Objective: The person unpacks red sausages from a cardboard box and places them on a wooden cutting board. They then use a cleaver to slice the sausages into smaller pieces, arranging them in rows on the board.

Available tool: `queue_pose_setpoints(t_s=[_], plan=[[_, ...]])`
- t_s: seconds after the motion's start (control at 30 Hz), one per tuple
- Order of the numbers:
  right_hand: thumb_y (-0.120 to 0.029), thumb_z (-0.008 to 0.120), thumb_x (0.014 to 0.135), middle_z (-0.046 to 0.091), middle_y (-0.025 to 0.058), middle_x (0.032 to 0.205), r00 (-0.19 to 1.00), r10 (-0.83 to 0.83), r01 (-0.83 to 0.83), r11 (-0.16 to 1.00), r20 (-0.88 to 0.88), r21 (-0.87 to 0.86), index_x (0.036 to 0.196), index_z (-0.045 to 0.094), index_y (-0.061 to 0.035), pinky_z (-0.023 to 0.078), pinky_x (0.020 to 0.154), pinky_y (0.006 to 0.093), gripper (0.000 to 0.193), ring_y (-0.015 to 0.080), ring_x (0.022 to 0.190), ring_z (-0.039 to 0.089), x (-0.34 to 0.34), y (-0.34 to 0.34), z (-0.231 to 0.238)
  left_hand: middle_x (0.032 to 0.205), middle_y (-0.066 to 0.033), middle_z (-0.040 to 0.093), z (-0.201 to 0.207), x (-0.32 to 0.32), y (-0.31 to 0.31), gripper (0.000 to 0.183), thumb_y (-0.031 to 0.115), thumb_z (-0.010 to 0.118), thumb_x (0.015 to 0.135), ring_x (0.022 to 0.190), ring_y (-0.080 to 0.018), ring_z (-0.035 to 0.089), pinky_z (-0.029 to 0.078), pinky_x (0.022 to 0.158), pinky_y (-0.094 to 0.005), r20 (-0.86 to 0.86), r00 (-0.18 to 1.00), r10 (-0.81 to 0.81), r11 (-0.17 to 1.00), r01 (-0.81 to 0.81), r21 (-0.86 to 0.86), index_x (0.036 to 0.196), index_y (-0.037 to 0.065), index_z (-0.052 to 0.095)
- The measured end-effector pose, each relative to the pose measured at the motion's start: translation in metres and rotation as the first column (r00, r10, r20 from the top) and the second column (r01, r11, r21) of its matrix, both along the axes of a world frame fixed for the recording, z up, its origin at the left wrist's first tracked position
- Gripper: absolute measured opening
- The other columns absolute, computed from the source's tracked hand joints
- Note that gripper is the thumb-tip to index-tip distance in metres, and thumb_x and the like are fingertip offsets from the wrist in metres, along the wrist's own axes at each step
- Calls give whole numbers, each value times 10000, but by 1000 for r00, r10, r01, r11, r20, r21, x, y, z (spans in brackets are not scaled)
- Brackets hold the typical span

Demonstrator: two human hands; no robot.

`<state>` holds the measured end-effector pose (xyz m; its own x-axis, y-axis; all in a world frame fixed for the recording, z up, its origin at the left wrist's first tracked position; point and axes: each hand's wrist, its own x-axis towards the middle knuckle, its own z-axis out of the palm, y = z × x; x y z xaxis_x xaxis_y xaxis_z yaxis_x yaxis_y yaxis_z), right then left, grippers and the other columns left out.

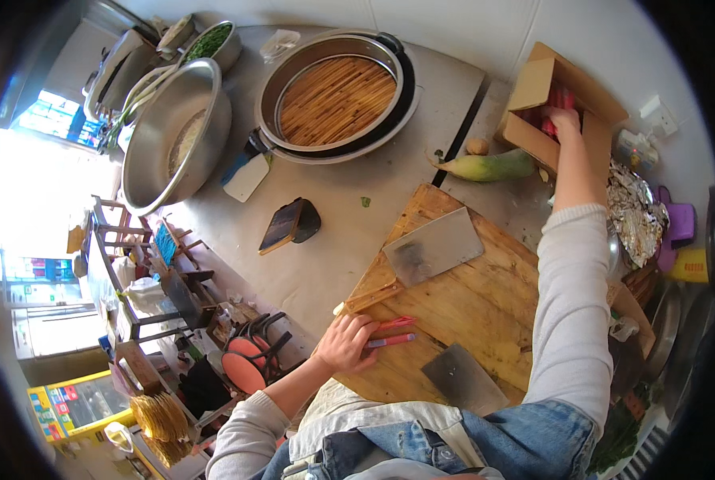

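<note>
Hands split: left hand (345,342) pins red sausage sticks (389,332) on the cutting board (469,304), lower centre; right hand (565,122) reaches into the cardboard box (533,84), upper right, grip hidden.

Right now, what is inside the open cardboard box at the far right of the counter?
Inside the cardboard box, red packaged items show near the top. The right hand reaches in and covers part of them; the box walls hide whatever lies deeper.

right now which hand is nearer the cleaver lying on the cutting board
Left. The left hand rests on the board's near edge, just below the cleaver. The right hand is far off, inside the cardboard box.
</note>
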<state>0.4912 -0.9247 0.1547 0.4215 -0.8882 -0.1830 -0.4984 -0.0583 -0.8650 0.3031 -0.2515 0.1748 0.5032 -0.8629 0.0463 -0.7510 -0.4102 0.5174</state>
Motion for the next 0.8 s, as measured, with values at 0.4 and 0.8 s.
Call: queue_pose_setpoints(t_s=[0.4, 0.8], plan=[[31, 712, 775, 635, 143, 973, 596, -25, -597, 655, 802, 464, 1116, 572, -45, 555, 847, 434, 376, 296, 898, 646, -89, 0, 96, 1214, -137, 581, -6, -3, 3, 601, 310, 752, 716, 1096, -332, 569, 459, 975, -451, 54, 999, 7, 1000, -6, -17, 1227, 47, 577], [-11, 745, 675, 661, 108, 1073, 733, 490, -670, 641, 472, 375, 1386, 486, -31, 570, 875, 379, 757, 204, 975, 661, -256, 288, 99, 1224, -167, 561, -4, -5, 4, 544, 270, 732, 746, 1133, -373, 537, 419, 1026, -480, -24, 1000, 5, 999, -6, -50, 1209, 35, 568]])
